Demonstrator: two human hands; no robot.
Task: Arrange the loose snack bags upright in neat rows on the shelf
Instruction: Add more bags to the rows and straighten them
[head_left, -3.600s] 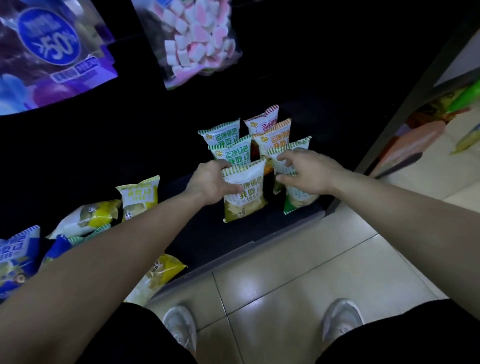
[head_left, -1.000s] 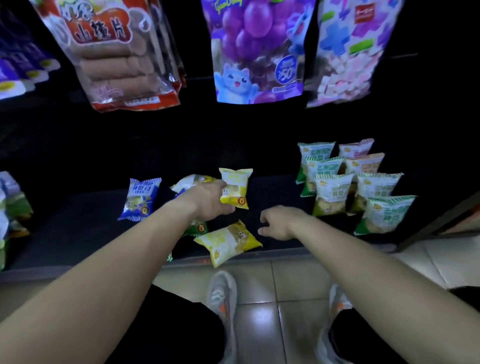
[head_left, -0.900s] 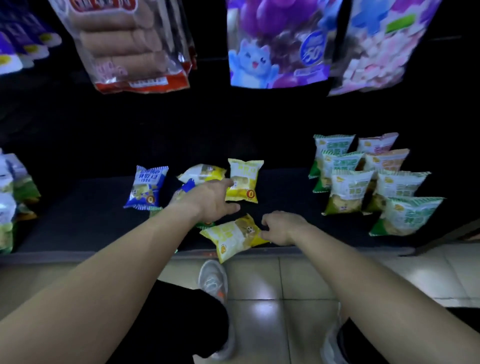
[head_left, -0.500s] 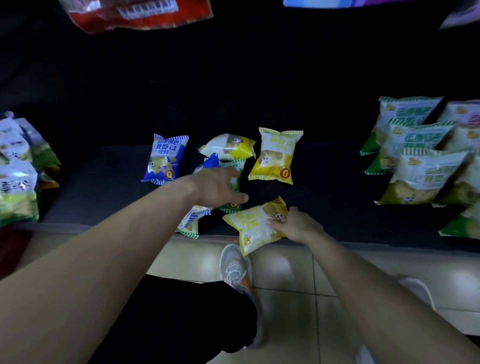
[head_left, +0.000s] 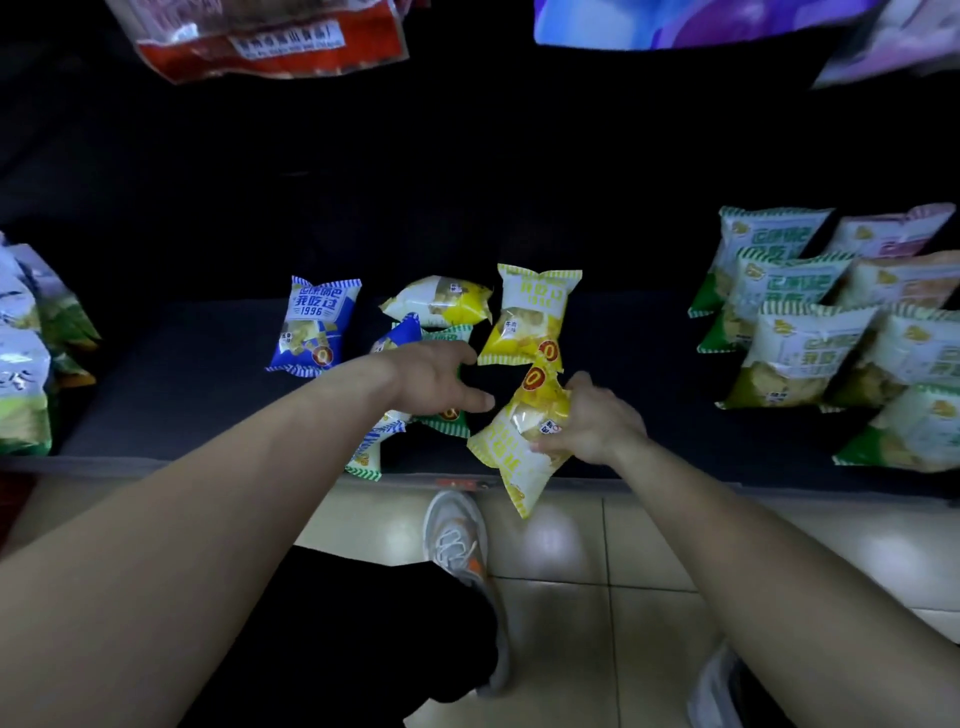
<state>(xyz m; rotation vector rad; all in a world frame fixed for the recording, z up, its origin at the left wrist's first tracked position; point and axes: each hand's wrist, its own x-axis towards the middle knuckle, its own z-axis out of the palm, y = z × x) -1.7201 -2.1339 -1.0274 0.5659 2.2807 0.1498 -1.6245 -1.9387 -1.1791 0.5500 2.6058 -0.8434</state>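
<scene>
Blue bag (head_left: 314, 325) lies on the shelf (head_left: 182, 384), off to the left of the left hand (head_left: 434, 382). That hand is spread loose over a green bag (head_left: 448, 418), gripping nothing. Just right of it, the right hand (head_left: 592, 421) is wrapped round 1 yellow bag (head_left: 519, 441), tilted, its low end past the shelf edge. A 2nd yellow bag (head_left: 530, 312) lies just beyond both hands. Well right of the right hand, rows (head_left: 795, 353) stand upright.

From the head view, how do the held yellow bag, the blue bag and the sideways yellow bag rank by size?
1. The held yellow bag looks largest, though it is nearest the camera.
2. The blue bag.
3. The sideways yellow bag, lying farther back; real sizes may well match.
</scene>
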